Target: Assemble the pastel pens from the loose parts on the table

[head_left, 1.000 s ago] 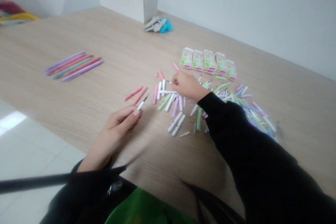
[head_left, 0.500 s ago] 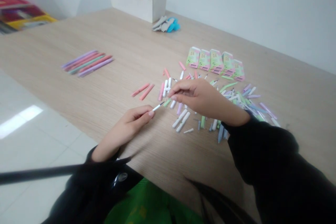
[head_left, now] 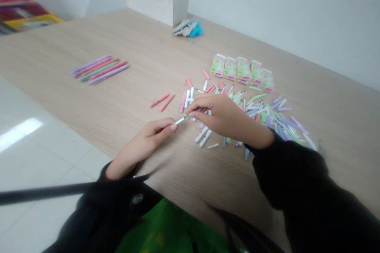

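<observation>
My left hand [head_left: 150,138] pinches a slim white pen part [head_left: 180,120] with a dark tip, pointing up and right. At that tip is my right hand [head_left: 222,114], its thumb and forefinger closed on a small green pen piece [head_left: 187,116], mostly hidden by the fingers. The two pieces meet end to end; how far one sits in the other is too small to tell. Under and beyond my right hand, loose white, pink, green and purple pen parts [head_left: 279,122] lie scattered. Two white caps or barrels [head_left: 204,136] rest just below it.
Two pink pen parts [head_left: 166,102] lie left of the pile. Farther left is a row of several assembled-looking pens [head_left: 101,69]. Small green-pink boxes [head_left: 242,70] stand behind the pile. At the back are a white box [head_left: 151,0] and crumpled grey and blue gloves or cloths [head_left: 187,28].
My right hand has moved slightly left and down with the green piece, closing the gap to the white part's tip. My left hand has shifted slightly right.
</observation>
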Tool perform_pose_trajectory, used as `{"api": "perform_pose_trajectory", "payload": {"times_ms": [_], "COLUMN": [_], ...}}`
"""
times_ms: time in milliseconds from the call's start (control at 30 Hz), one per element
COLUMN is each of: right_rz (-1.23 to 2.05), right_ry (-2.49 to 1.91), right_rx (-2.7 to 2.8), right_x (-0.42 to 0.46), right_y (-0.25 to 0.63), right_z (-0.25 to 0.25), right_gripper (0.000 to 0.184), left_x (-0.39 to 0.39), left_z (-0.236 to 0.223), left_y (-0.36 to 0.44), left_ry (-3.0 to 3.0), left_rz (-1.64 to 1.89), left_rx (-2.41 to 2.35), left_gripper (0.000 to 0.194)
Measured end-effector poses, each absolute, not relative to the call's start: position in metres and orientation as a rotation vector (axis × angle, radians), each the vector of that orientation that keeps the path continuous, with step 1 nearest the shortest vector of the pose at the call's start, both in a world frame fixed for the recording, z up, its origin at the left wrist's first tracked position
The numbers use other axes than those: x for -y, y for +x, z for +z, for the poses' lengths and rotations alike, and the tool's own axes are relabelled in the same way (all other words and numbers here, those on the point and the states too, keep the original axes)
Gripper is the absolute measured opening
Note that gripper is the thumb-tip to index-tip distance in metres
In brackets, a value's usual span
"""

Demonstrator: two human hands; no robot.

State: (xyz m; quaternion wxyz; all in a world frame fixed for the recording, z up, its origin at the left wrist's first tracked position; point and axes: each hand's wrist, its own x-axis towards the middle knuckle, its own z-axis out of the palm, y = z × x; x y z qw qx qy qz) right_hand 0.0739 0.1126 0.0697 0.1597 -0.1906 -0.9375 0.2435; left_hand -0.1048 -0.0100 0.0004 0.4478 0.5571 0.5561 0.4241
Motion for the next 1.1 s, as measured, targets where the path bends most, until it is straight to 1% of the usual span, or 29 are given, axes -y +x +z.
{"api": "perform_pose_trajectory", "payload": {"times_ms": [133,233,333,367,467,600,700,767,900,1000,1100], "right_rz": [0.759,0.909,0.968,0.930,0.747,0.485,0.278,0.227,0.171,0.127,0.091], "right_ry": [-0.527,-0.585,-0.679,-0.720,-0.927,-1.391,-1.580,-1.644,-1.762,-1.835,-1.857], "right_rx": [2.623,2.550,2.460,2.450,2.476,2.539,2.691,2.738,2.720,2.699,2.676], "right_x": [-0.106,-0.105,-0.117,-0.126,-0.163,-0.214,-0.230,-0.230,-0.228,-0.229,-0.226], "right_y": [0.070,0.072,0.080,0.085,0.102,0.123,0.128,0.125,0.110,0.101,0.099], "right_z": [0.062,0.066,0.078,0.082,0.083,0.065,0.050,0.044,0.034,0.027,0.029], "right_gripper": [0.016,0.015,0.031,0.031,0.024,0.024,0.024,0.026,0.022,0.026,0.024], "left_x": [0.012,0.014,0.015,0.015,0.015,0.015,0.015,0.015,0.014,0.014,0.014], "left_z": [0.001,0.002,0.003,0.004,0.004,0.003,0.002,0.001,0.003,0.003,0.004], "left_y": [-0.105,-0.104,-0.104,-0.104,-0.104,-0.105,-0.108,-0.110,-0.111,-0.109,-0.107], "left_ry": [1.372,1.335,1.304,1.298,1.307,1.343,1.362,1.384,1.412,1.413,1.401], "left_rz": [1.080,1.125,1.129,1.128,1.138,1.141,1.111,1.057,0.981,0.987,1.009], "left_rx": [-1.372,-1.388,-1.405,-1.408,-1.413,-1.430,-1.446,-1.460,-1.498,-1.505,-1.496], "left_gripper": [0.036,0.038,0.039,0.039,0.040,0.039,0.039,0.039,0.039,0.039,0.039]}}
